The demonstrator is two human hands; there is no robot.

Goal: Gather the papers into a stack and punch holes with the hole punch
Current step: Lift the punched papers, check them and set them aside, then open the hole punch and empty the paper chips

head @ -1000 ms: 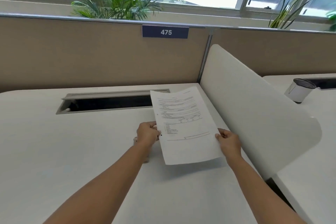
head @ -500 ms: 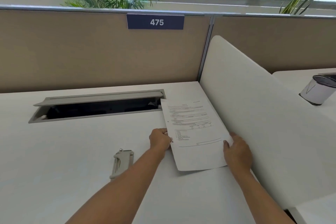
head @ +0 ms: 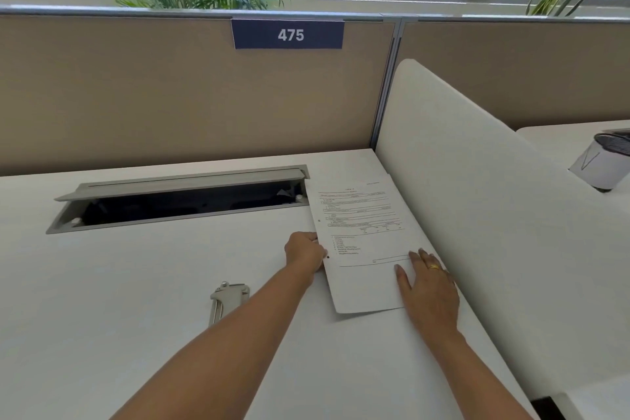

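A stack of printed white papers (head: 361,235) lies flat on the white desk (head: 119,300), close against the white side divider. Two punched holes show along its left edge. My left hand (head: 305,254) grips that left edge beside the lower hole. My right hand (head: 428,286) rests flat, fingers spread, on the lower right corner of the stack. The metal hole punch (head: 226,300) lies on the desk to the left of my left forearm, untouched and partly hidden by the arm.
An open cable tray slot (head: 177,201) is set into the desk behind the papers' left side. A beige partition (head: 170,95) with a "475" sign stands at the back. The curved white divider (head: 477,215) walls the right. A mesh bin (head: 606,160) sits on the neighbouring desk.
The papers were held tilted in the air by both hands; they have come down flat onto the desk by the divider. My right hand has flattened on top. The hole punch has come into view.
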